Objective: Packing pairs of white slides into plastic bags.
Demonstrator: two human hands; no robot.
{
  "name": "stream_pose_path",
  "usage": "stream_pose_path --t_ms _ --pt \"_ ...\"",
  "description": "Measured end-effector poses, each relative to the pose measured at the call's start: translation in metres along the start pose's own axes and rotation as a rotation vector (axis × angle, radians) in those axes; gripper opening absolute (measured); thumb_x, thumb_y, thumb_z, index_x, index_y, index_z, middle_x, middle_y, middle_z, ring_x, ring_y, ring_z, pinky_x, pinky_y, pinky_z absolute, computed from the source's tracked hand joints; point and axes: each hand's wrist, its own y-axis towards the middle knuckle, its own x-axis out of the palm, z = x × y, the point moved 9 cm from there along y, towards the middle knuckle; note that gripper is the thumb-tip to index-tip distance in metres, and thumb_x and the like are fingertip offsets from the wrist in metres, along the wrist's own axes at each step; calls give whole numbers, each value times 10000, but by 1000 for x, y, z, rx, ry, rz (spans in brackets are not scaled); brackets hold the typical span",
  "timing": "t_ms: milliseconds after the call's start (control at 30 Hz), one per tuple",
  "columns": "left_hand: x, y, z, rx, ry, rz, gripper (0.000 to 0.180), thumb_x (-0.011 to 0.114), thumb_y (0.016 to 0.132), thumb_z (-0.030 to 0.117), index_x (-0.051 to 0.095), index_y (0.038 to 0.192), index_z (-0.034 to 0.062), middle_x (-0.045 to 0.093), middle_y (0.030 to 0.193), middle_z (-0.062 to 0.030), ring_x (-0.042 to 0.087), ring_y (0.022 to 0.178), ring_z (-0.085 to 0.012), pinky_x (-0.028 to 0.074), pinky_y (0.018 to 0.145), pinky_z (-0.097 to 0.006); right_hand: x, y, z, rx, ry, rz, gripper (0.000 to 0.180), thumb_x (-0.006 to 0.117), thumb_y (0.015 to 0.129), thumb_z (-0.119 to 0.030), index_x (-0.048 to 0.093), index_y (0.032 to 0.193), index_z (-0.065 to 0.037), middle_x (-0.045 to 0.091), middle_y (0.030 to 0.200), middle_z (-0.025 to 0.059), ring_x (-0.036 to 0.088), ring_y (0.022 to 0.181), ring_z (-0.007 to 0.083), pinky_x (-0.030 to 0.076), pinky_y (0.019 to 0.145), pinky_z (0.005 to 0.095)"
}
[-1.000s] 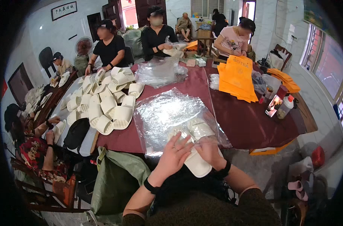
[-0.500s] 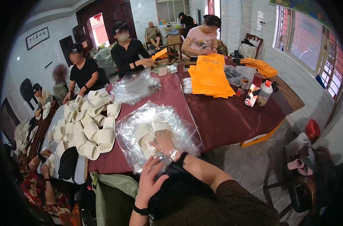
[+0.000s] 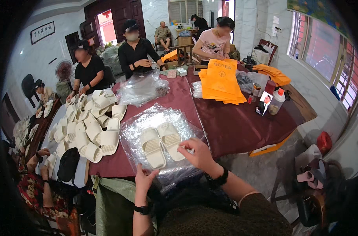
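Two cream slippers [image 3: 152, 147] lie side by side, toes away from me, among clear plastic bags [image 3: 134, 131] stacked on the dark red tablecloth; I cannot tell whether a film layer covers them. At the right slipper's heel, my right hand [image 3: 200, 155] has its fingers curled and thumb and forefinger drawn together in a pinch; what is between them, if anything, is too thin to make out. My left hand [image 3: 145, 181] is at the near edge of the bags, below the left slipper's heel, thumb and fingers apart.
A heap of cream slippers [image 3: 94, 131] lies left, beside a black pouch [image 3: 68, 165]. Orange bags [image 3: 222, 84], a phone [image 3: 264, 103] and a bottle [image 3: 277, 103] stand across the table. A green sack [image 3: 112, 204] hangs at the near edge. Several people work around.
My right hand has drawn back from over the slippers, out from under the plastic, to the right slipper's heel. My left hand has shifted slightly left and lower.
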Motion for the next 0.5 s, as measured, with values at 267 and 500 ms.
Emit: stream_pose_path --t_ms 267,500 --pt "24 3 -7 -105 -720 -165 613 623 876 -8 357 1429 -28 641 900 -90 618 787 -135 510 694 -267 52 3 106 232 -521 -64 506 718 817 -395 619 1165 -42 588 1118 189 577 1040 382 496 856 465" --pt "19 -1 -4 -72 -670 -108 463 497 898 -24 535 1359 -8 649 1123 -35 627 964 -137 512 815 -299 56 19 80 72 -386 28 180 696 828 -214 696 875 -40 618 1028 180 579 1008 353 486 868 431"
